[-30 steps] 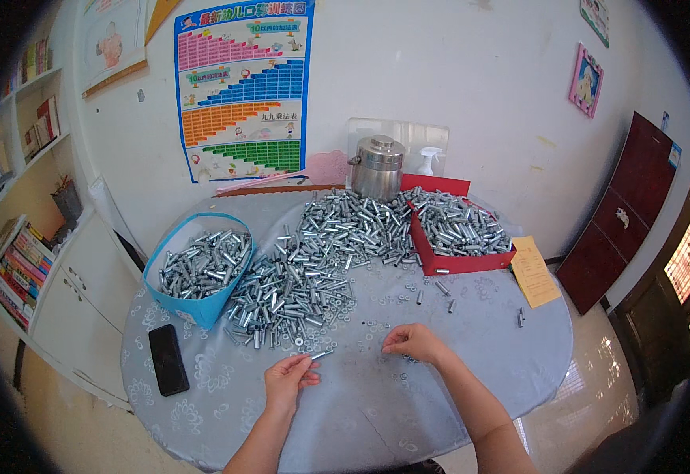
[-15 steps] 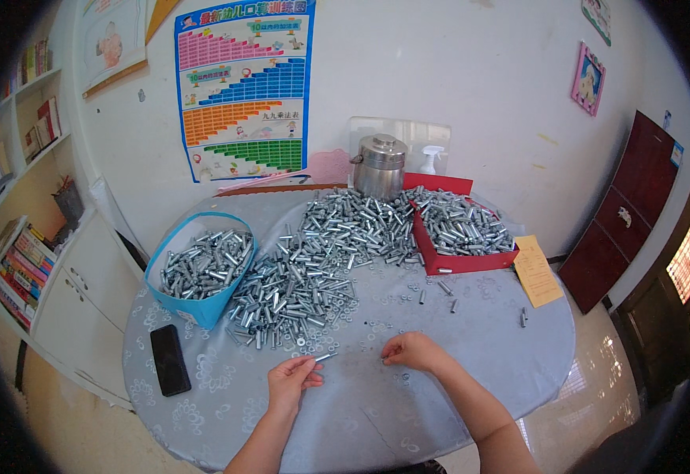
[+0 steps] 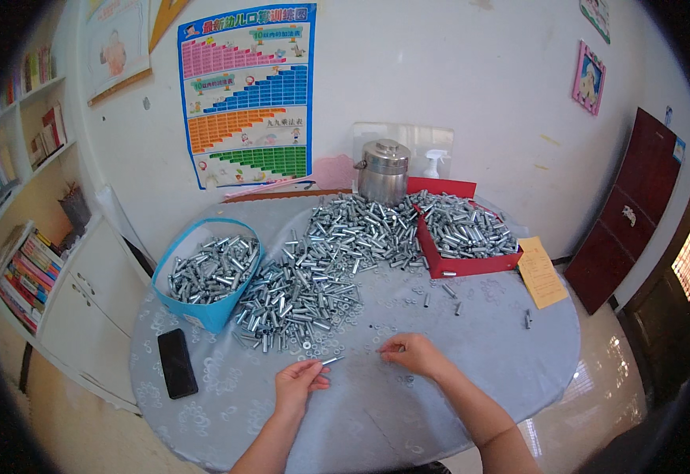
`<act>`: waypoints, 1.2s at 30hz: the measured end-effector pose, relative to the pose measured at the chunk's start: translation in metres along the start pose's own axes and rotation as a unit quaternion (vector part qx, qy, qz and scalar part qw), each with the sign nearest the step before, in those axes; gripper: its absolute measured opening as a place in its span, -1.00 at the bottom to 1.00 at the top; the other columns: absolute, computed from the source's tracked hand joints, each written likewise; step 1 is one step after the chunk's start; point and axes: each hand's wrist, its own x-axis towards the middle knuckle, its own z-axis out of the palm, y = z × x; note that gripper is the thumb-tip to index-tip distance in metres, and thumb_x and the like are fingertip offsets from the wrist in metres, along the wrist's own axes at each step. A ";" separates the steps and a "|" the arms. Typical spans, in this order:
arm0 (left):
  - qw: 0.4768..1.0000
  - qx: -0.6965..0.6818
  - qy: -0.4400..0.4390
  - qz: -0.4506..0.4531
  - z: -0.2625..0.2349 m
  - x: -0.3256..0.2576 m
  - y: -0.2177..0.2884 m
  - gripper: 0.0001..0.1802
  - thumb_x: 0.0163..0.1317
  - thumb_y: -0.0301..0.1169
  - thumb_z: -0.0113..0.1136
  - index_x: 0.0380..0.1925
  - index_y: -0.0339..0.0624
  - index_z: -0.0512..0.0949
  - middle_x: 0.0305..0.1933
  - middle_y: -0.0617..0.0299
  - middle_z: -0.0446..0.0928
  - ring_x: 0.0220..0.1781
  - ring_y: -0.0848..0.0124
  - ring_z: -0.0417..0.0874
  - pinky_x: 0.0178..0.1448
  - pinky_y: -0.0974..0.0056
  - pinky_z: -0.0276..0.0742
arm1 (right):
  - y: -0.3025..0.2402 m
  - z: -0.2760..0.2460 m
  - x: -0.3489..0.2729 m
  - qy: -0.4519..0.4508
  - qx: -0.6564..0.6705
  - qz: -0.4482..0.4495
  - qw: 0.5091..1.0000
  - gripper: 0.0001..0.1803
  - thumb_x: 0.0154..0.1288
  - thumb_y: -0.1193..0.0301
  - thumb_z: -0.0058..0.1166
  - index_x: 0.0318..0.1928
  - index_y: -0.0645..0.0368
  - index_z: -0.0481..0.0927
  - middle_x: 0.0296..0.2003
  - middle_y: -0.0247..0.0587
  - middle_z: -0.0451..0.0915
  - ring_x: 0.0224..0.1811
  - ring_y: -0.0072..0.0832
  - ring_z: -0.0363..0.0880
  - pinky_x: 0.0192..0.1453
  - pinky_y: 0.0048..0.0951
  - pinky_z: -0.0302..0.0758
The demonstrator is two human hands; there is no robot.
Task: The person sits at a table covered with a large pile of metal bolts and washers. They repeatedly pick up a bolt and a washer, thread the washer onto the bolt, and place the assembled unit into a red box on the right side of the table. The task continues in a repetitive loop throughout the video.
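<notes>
Between the thumb and fingers of my left hand is a slim metal bolt, its free end pointing right. My right hand is pinched close to the tabletop, a short way right of the bolt; whatever its fingertips hold is too small to make out. Just beyond both hands spreads a big heap of bolts and metal sleeves. Small washers and rings lie scattered along the heap's near edge.
A blue fabric bin of metal parts stands at left, near a black phone. At the back right are a red box of similar parts, a steel pot, a white spray bottle and a yellow paper sheet. Loose sleeves lie before the box.
The whole view has shifted slightly. My left hand still grips the bolt and my right hand stays pinched over nearly the same spot of the table.
</notes>
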 end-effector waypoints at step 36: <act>0.991 -0.118 -0.029 -0.061 -0.007 0.003 -0.009 -0.82 0.18 -0.44 0.09 -0.29 -0.35 0.50 -0.32 0.01 0.57 -0.45 0.42 0.60 -0.30 0.37 0.59 | -0.028 0.084 0.006 0.164 0.178 -0.208 0.948 -0.75 0.11 0.63 0.04 -0.16 0.22 0.57 -0.20 -0.18 0.58 -0.17 -0.49 0.55 -0.11 -0.53 0.48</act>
